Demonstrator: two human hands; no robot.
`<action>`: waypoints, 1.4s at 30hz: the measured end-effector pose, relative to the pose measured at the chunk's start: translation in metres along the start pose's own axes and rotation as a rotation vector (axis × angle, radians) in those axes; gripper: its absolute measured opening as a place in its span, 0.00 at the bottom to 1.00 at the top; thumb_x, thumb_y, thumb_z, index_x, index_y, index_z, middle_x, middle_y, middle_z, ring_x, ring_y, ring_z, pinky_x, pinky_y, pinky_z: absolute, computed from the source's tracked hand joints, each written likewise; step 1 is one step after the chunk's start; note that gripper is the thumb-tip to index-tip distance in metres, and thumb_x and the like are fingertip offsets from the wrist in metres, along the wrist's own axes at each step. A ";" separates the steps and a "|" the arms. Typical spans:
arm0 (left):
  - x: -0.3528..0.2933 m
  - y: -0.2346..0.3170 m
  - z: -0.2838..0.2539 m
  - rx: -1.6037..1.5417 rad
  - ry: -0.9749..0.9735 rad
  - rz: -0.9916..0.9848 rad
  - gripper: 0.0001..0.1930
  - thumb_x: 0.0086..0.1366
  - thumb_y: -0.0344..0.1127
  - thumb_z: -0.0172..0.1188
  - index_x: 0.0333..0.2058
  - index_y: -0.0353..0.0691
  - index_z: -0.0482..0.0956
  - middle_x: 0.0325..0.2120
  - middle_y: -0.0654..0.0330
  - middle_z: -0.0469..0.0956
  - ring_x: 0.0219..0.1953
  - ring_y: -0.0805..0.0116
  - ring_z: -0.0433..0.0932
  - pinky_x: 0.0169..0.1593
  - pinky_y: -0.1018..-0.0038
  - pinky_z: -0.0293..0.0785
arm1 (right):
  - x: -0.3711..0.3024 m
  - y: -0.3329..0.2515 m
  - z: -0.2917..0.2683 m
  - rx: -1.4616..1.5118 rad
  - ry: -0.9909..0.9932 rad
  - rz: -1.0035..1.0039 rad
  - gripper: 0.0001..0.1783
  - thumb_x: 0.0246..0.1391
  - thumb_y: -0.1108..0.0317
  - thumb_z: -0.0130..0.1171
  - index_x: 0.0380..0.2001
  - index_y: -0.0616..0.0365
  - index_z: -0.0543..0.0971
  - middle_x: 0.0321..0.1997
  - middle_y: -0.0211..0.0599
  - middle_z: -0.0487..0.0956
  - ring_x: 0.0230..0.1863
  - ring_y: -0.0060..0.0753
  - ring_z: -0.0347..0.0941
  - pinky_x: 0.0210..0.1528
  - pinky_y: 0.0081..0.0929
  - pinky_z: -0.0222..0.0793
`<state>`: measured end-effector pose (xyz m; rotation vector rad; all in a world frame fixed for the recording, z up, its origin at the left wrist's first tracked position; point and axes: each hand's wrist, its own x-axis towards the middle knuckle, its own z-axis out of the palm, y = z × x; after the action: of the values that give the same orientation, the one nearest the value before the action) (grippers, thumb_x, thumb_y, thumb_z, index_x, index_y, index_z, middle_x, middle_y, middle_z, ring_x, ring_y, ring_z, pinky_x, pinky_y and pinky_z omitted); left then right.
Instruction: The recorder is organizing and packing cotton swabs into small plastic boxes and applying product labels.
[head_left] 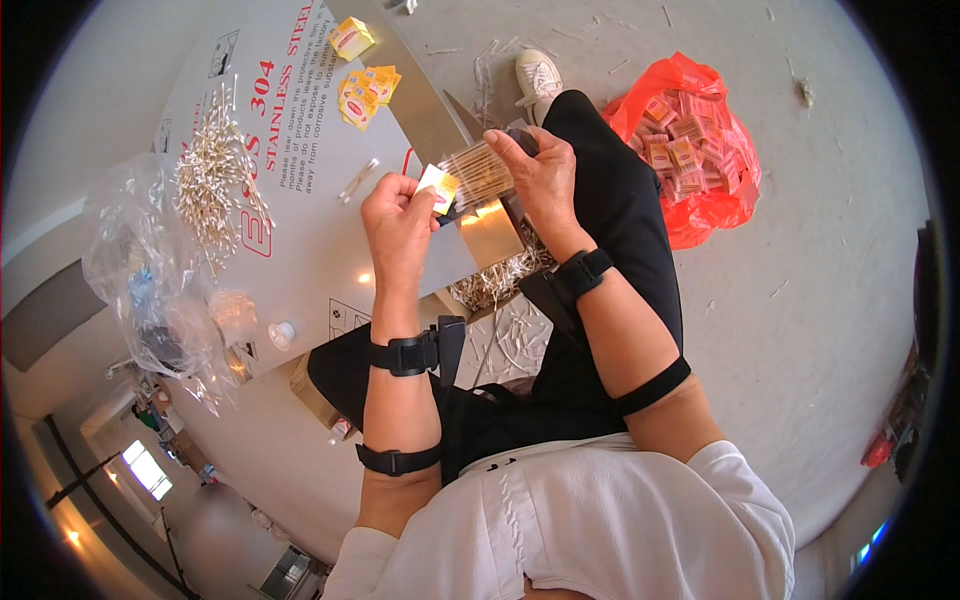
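Observation:
My left hand (398,215) pinches a small yellow and white card (440,186) between thumb and fingers. The card lies at the left end of a clear plastic bag of cotton swabs (480,177); whether it is inside or against the outside I cannot tell. My right hand (545,180) grips the bag's other end, thumb on top. The swabs lie side by side, and the bag is held above the table's edge. Left of my hands, a few loose swabs (358,180) rest on the table (310,245).
A heap of cotton swabs (215,180) and a crumpled clear bag (150,270) lie on the table's left. Yellow cards (366,95) sit at the far side. Loose swabs fill a box (500,278) below the edge. A red bag (690,235) of packed swabs stands on the floor, right.

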<state>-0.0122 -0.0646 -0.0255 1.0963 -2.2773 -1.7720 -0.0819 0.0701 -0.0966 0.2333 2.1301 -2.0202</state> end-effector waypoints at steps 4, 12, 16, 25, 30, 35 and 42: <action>0.001 0.000 0.003 -0.009 -0.025 -0.019 0.05 0.59 0.27 0.61 0.26 0.38 0.73 0.17 0.65 0.74 0.14 0.84 0.67 0.15 0.87 0.57 | 0.002 0.005 0.002 0.034 -0.004 0.014 0.23 0.49 0.55 0.69 0.19 0.67 0.77 0.13 0.38 0.73 0.17 0.21 0.65 0.22 0.28 0.64; 0.007 0.011 -0.002 0.136 -0.185 -0.098 0.02 0.56 0.25 0.61 0.27 0.36 0.76 0.16 0.67 0.74 0.14 0.85 0.65 0.16 0.86 0.57 | 0.003 0.009 0.003 0.215 -0.043 0.105 0.20 0.50 0.58 0.69 0.21 0.66 0.78 0.15 0.29 0.74 0.18 0.15 0.65 0.21 0.23 0.64; 0.014 0.014 0.002 0.185 -0.220 -0.043 0.02 0.56 0.26 0.61 0.28 0.35 0.77 0.16 0.67 0.74 0.15 0.85 0.66 0.18 0.86 0.58 | 0.004 0.010 0.003 0.206 -0.052 0.104 0.20 0.50 0.58 0.69 0.21 0.66 0.78 0.16 0.29 0.75 0.19 0.15 0.65 0.21 0.23 0.64; 0.008 0.015 0.008 0.153 -0.121 -0.080 0.02 0.56 0.22 0.59 0.26 0.31 0.76 0.17 0.63 0.76 0.17 0.80 0.72 0.17 0.83 0.64 | 0.004 0.010 0.003 0.272 -0.053 0.150 0.20 0.50 0.58 0.69 0.20 0.66 0.78 0.16 0.27 0.74 0.19 0.15 0.65 0.21 0.22 0.63; 0.007 0.005 -0.001 0.073 -0.083 -0.145 0.01 0.59 0.24 0.60 0.29 0.33 0.77 0.19 0.61 0.77 0.17 0.80 0.72 0.17 0.84 0.63 | 0.003 0.008 0.005 0.298 -0.062 0.162 0.18 0.51 0.60 0.69 0.21 0.65 0.78 0.17 0.26 0.74 0.20 0.14 0.63 0.21 0.22 0.62; 0.006 0.002 0.016 0.016 -0.040 -0.100 0.02 0.58 0.24 0.60 0.28 0.33 0.78 0.18 0.63 0.76 0.16 0.80 0.70 0.17 0.85 0.61 | 0.005 0.013 0.004 0.286 -0.057 0.126 0.19 0.51 0.59 0.69 0.21 0.66 0.78 0.17 0.27 0.74 0.20 0.15 0.64 0.21 0.22 0.63; 0.008 -0.012 0.026 0.115 0.067 0.102 0.05 0.55 0.25 0.60 0.23 0.29 0.78 0.16 0.63 0.75 0.18 0.80 0.69 0.22 0.79 0.65 | 0.003 0.010 0.004 0.276 -0.058 0.132 0.19 0.51 0.59 0.68 0.20 0.66 0.78 0.16 0.27 0.73 0.20 0.16 0.63 0.21 0.23 0.62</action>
<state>-0.0242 -0.0487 -0.0480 1.0198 -2.3744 -1.5622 -0.0824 0.0664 -0.1074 0.3414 1.7490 -2.2071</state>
